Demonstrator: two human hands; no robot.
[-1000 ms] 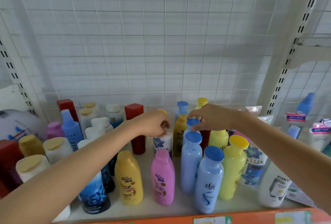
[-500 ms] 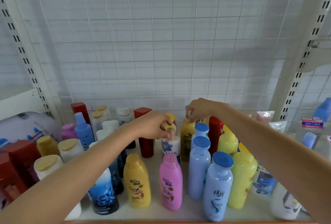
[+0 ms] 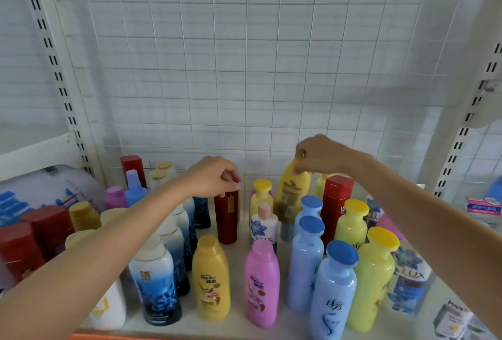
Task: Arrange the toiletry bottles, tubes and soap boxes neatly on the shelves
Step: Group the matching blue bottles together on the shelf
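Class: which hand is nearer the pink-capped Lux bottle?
Left, narrowly. The left hand grips the red bottle just left of the Lux bottle; the right hand lifts a yellow bottle behind it.

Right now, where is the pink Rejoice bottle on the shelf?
In the head view the pink Rejoice bottle stands upright near the shelf's front edge, between the yellow Rejoice bottle on its left and a light blue bottle on its right.

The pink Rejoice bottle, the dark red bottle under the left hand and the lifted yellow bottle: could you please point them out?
pink Rejoice bottle (image 3: 261, 285): head view, front label.
dark red bottle (image 3: 226, 217): head view, middle of body.
lifted yellow bottle (image 3: 292, 193): head view, back label.
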